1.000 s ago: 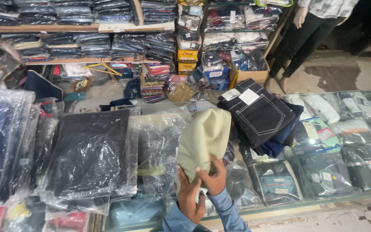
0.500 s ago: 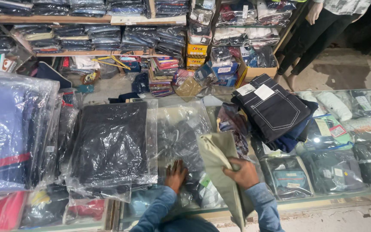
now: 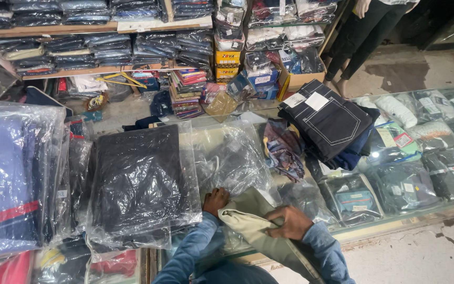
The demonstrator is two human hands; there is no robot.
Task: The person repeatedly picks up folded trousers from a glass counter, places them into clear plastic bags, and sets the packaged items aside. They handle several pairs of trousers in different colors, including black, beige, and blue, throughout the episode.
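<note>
The hands work on a folded beige garment point(image 3: 258, 231) at the near edge of the desk point(image 3: 395, 226). The left hand point(image 3: 215, 201) rests at the garment's upper left corner, fingers curled over the cloth and touching the clear plastic bag point(image 3: 232, 158) that lies just beyond it; whether it pinches the fabric or only presses on it cannot be told. The right hand point(image 3: 289, 222) lies flat on the middle of the garment, fingers spread and pointing left, pressing it down rather than gripping.

To do this well, the right hand should keep the fold pinned while the left steadies the corner, so the layers stay aligned and the edge does not slip off the desk front, where part of the cloth already hangs over.

Both forearms, in blue denim sleeves point(image 3: 195, 252), come up from the bottom of the view and angle inward toward each other. A bagged dark garment point(image 3: 137, 179) lies just left, a stack of dark jeans point(image 3: 327, 121) well apart to the upper right.
</note>
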